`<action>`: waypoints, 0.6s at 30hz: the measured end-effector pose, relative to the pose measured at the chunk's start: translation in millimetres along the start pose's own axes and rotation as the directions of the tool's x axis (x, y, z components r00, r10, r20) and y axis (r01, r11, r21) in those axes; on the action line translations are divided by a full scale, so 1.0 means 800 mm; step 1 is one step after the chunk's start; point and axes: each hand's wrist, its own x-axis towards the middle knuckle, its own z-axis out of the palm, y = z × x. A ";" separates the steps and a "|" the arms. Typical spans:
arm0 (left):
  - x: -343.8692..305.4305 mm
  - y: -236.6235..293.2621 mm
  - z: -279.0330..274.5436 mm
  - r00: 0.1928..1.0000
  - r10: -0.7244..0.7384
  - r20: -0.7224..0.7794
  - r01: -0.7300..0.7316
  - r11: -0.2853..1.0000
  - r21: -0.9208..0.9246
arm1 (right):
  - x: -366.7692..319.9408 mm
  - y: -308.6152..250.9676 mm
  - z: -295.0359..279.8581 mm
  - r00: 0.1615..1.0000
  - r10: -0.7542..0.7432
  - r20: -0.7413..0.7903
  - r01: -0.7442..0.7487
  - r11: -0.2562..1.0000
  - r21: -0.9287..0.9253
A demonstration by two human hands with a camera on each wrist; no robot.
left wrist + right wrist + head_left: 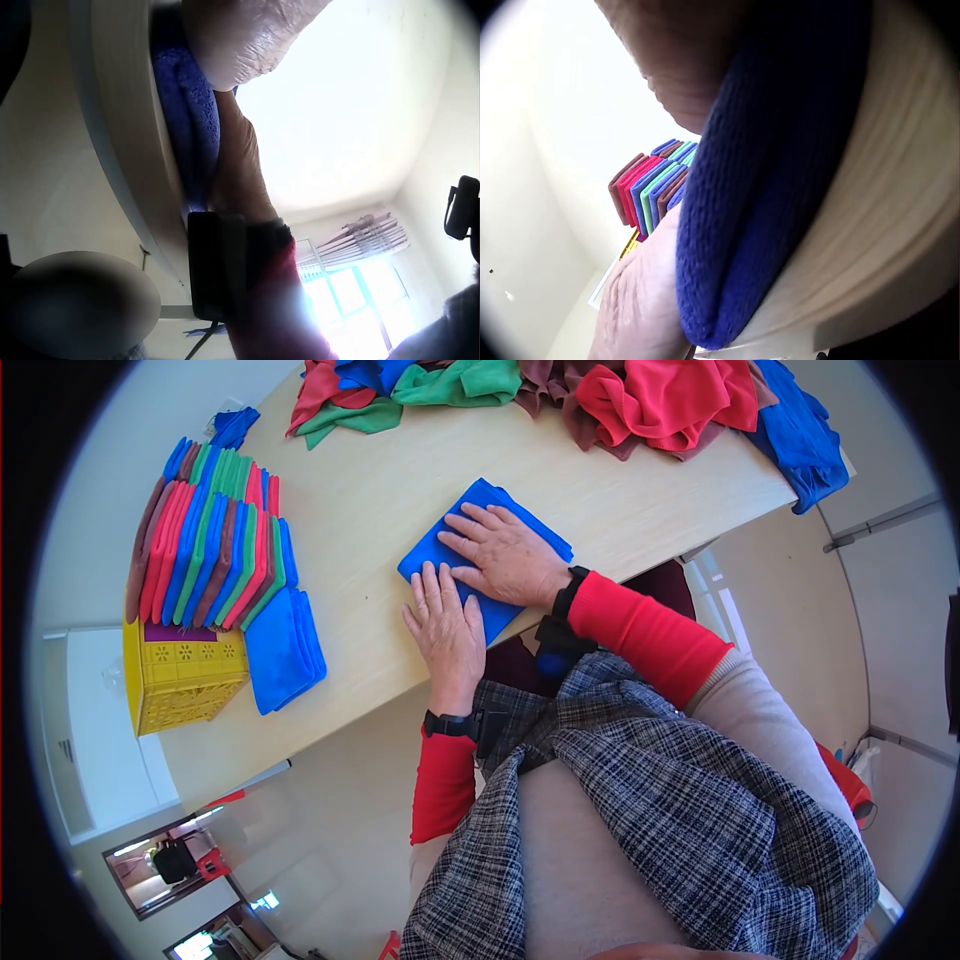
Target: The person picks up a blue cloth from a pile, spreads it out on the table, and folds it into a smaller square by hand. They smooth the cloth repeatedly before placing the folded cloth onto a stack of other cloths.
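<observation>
A folded blue towel (478, 495) lies near the front edge of the table, under both hands. My left hand (445, 635) rests flat on its left part, fingers straight and pointing away from me. Across its upper middle, my right hand (515, 560) lies palm down with the fingers spread toward the left. In the right wrist view the blue towel (742, 202) shows a thick rounded fold at the table edge. The left wrist view shows the towel (187, 120) beneath the palms, its layers stacked.
At the left, a yellow basket (190, 685) holds rows of folded towels (205, 550) in red, blue, green and brown. Another folded blue towel (285, 650) leans beside it. Loose red, green, brown and blue cloths (670, 405) are heaped along the far side of the table (350, 560).
</observation>
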 end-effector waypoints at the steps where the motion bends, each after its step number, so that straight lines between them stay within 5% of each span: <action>1: -0.001 0.000 -0.001 1.000 0.001 -0.002 -0.001 1.000 0.001 | 0.001 0.005 -0.002 1.000 0.009 -0.006 -0.009 0.999 -0.031; 11: -0.011 0.008 -0.009 1.000 0.008 -0.022 -0.007 1.000 0.014 | 0.002 0.015 -0.011 0.997 0.077 -0.027 -0.079 0.992 -0.093; 18: 0.028 0.026 -0.030 0.984 0.014 -0.178 -0.017 1.000 -0.016 | 0.004 0.013 -0.008 0.999 0.033 -0.035 -0.036 0.995 -0.097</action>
